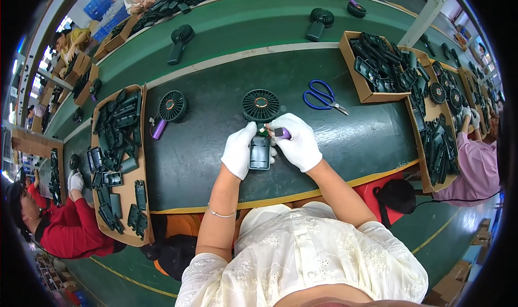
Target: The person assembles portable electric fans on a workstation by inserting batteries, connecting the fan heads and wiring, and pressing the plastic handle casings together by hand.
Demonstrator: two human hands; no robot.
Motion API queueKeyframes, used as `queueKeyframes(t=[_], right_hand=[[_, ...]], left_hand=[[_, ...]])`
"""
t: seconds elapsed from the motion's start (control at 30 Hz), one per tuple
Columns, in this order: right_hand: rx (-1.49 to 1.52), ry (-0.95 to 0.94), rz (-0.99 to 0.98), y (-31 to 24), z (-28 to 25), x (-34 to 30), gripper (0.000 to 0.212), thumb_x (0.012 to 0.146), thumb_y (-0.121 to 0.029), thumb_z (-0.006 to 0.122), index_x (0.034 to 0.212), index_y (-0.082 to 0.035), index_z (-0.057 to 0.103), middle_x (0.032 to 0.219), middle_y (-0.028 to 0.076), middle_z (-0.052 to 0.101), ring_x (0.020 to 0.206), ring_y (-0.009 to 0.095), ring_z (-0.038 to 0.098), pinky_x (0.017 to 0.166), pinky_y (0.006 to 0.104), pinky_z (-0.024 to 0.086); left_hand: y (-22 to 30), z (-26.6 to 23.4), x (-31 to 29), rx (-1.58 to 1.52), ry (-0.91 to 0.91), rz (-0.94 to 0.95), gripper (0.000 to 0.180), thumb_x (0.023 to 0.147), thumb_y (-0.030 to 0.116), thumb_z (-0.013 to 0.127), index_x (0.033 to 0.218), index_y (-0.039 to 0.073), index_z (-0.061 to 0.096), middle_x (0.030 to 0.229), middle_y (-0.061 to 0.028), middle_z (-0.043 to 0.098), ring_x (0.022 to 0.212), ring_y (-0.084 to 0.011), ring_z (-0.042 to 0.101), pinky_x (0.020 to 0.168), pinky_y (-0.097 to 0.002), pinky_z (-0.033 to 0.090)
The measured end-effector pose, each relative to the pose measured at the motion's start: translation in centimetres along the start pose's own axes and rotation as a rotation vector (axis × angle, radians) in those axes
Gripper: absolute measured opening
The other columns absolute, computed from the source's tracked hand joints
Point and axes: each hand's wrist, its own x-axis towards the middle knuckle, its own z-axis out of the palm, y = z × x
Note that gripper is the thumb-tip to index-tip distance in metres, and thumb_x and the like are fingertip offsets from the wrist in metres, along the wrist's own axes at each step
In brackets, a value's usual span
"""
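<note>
Looking down at the dark green desk (205, 161), we see our two white-gloved hands meeting at its middle over a black handheld fan (260, 124). Around them lie other things: a second fan (171, 107) with a purple battery (158, 129) hanging from it to the left, blue-handled scissors (322, 97) to the right, a cardboard tray of black housings (120, 161) along the left edge and a cardboard box of black parts (377, 64) at the upper right. Nothing lies between the hands and the fan — the desk around them is bare. Other people sit at both sides, one in red on the left, one in pink on the right.

The left hand (238, 150) is curled around the fan's open handle, gripping its left side. The right hand (298, 142) pinches a small purple cell (282, 133) between thumb and fingers, just beside the top of the handle. Both forearms rise from the lower edge — converging toward the fan, whose round grille points away from us.
</note>
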Motion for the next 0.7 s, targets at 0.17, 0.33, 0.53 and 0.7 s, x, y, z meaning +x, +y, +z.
queueKeyframes(t=[0.17, 0.33, 0.53, 0.7], right_hand=[[-0.062, 0.032, -0.135, 0.3, 0.3, -0.2, 0.025, 0.072, 0.008, 0.068, 0.095, -0.004, 0.068, 0.089, 0.01, 0.065, 0.084, 0.028, 0.066, 0.073, 0.0346, 0.053], [-0.294, 0.039, -0.26, -0.2, 0.3, 0.0, 0.032, 0.066, 0.008, 0.067, 0.093, -0.009, 0.067, 0.089, 0.008, 0.064, 0.083, 0.03, 0.063, 0.071, 0.0387, 0.052], [-0.421, 0.002, -0.281, -1.1, 0.6, -0.2, 0.02, 0.071, -0.005, 0.07, 0.09, -0.012, 0.068, 0.091, 0.005, 0.061, 0.084, 0.027, 0.06, 0.071, 0.0377, 0.052], [-0.442, 0.015, -0.304, -1.3, 0.8, -0.7, 0.026, 0.069, -0.003, 0.07, 0.093, -0.011, 0.067, 0.092, 0.007, 0.062, 0.084, 0.028, 0.061, 0.072, 0.0388, 0.052]], left_hand=[[-0.3, -0.4, 0.2, 0.024, -0.027, -0.012, 0.04, 0.103, 0.032, 0.047, 0.109, -0.005, 0.062, 0.089, -0.0174, 0.069, 0.068, -0.026, 0.07, 0.058, -0.0369, 0.061], [-0.8, -0.8, 0.5, -0.049, -0.025, -0.022, 0.033, 0.104, 0.024, 0.048, 0.11, -0.004, 0.063, 0.099, -0.0156, 0.068, 0.082, -0.0236, 0.07, 0.07, -0.0352, 0.059], [-2.0, -1.3, 1.6, -0.109, 0.07, 0.048, 0.033, 0.103, 0.03, 0.052, 0.106, 0.0, 0.065, 0.093, -0.0058, 0.066, 0.081, -0.0141, 0.061, 0.071, -0.0291, 0.051], [-0.9, -0.8, 1.2, 0.038, 0.145, -0.02, 0.037, 0.099, 0.037, 0.059, 0.103, 0.001, 0.067, 0.086, -0.0014, 0.062, 0.069, -0.009, 0.051, 0.059, -0.0262, 0.039]])
